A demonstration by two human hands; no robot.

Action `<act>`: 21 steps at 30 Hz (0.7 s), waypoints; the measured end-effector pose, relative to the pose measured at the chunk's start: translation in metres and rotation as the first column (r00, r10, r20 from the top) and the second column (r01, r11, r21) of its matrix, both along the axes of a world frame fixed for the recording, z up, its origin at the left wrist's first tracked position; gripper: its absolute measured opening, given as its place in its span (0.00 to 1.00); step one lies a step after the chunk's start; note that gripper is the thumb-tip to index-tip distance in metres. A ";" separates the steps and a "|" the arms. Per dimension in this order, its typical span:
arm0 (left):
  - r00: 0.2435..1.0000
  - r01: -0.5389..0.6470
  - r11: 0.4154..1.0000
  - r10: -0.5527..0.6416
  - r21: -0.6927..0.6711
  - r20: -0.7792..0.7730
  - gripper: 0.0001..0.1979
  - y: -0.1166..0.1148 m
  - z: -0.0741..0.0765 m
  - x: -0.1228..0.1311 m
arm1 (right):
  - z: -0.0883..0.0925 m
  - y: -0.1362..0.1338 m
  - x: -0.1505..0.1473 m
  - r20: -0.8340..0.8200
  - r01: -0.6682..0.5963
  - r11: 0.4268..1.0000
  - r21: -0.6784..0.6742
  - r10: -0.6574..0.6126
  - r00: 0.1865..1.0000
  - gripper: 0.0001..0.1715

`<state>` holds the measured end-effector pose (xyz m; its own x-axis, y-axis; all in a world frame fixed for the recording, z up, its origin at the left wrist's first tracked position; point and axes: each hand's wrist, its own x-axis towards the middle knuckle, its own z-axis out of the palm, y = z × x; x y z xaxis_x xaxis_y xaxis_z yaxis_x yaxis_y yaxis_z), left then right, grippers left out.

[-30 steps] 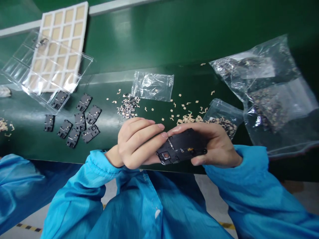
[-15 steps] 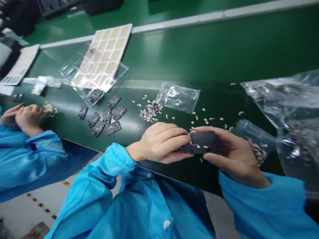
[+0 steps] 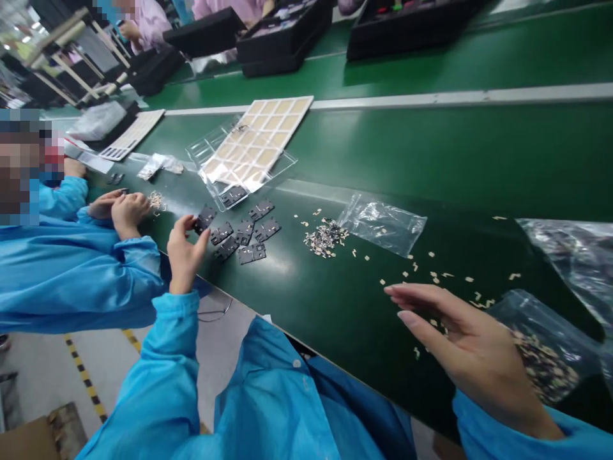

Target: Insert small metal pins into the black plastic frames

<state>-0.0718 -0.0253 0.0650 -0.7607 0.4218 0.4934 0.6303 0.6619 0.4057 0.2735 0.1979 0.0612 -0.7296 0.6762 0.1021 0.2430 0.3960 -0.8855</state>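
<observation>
My left hand (image 3: 186, 252) reaches to the left end of a loose group of flat black plastic parts (image 3: 251, 253). Its fingertips and thumb close around the edge of a black plastic part (image 3: 205, 218); the fingers partly hide it. Small metal contacts show on the other black parts, which lie flat on the green table. My right hand (image 3: 464, 348) hovers over the table at the right, thumb and fingers apart, with nothing between them. Beneath and around it lie small tan pieces (image 3: 469, 279). A heap of small metallic pieces (image 3: 326, 237) sits between my hands.
A clear zip bag (image 3: 383, 223) lies behind the heap. Right of my right hand are a bag of small pieces (image 3: 546, 364) and a larger clear bag (image 3: 569, 268). A clear tray (image 3: 287, 160) overlaps a gridded sheet (image 3: 268, 137). A co-worker's hands (image 3: 129, 214) work at the left.
My hands have parted. The left has moved left to the black parts; the right has let go of the black part and opened. The view has swung left and up.
</observation>
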 end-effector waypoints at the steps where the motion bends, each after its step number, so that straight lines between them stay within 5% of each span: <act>1: 1.000 -0.009 1.000 0.009 -0.030 0.017 0.22 0.000 0.002 -0.017 | 0.000 0.000 -0.001 0.006 -0.011 1.000 0.013 0.011 1.000 0.15; 6: 0.990 0.128 0.980 -0.116 -0.155 0.084 0.21 0.046 0.008 -0.070 | -0.003 -0.001 -0.001 0.023 -0.024 0.996 0.086 0.022 0.999 0.15; 12: 0.988 0.079 0.968 -0.045 -0.238 0.147 0.30 0.087 0.012 -0.101 | 0.000 0.005 -0.003 0.048 -0.048 0.998 0.038 0.047 0.998 0.15; 17: 0.998 -0.047 0.994 0.052 -0.103 0.046 0.25 0.082 0.010 -0.090 | -0.001 0.004 -0.003 0.044 -0.064 0.997 0.041 0.062 0.997 0.13; 21: 0.981 0.165 0.984 -0.171 -0.065 -0.093 0.10 0.083 0.008 -0.040 | -0.003 0.003 -0.003 0.023 -0.025 0.998 0.064 0.024 0.999 0.12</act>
<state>-0.1122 0.0579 0.0732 -0.6256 0.5690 0.5336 0.7694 0.5632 0.3014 0.2706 0.2014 0.0578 -0.7485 0.6506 0.1286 0.2515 0.4579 -0.8527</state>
